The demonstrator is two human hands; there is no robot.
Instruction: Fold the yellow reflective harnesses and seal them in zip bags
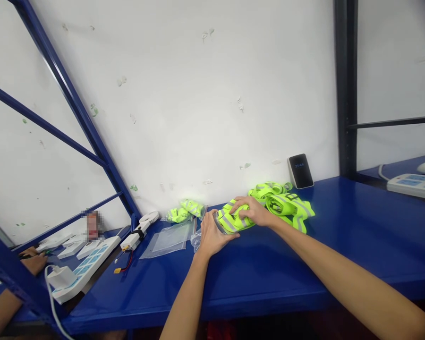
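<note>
A bundle of neon-yellow reflective straps with grey stripes sits between my two hands, its left end inside the mouth of a clear plastic bag. My left hand is wrapped round the bag and that end of the bundle. From the right, my right hand grips the bundle, fingers curled over its top. Behind and right of it lies a loose pile of matching reflective straps. Clear zip bags lie flat to the left, and bagged yellow straps rest against the wall.
A phone-like device leans on the wall. At left are a small white fan, a battery pack with wires and a power strip. Blue frame posts divide the bench; beyond them is another person's hand.
</note>
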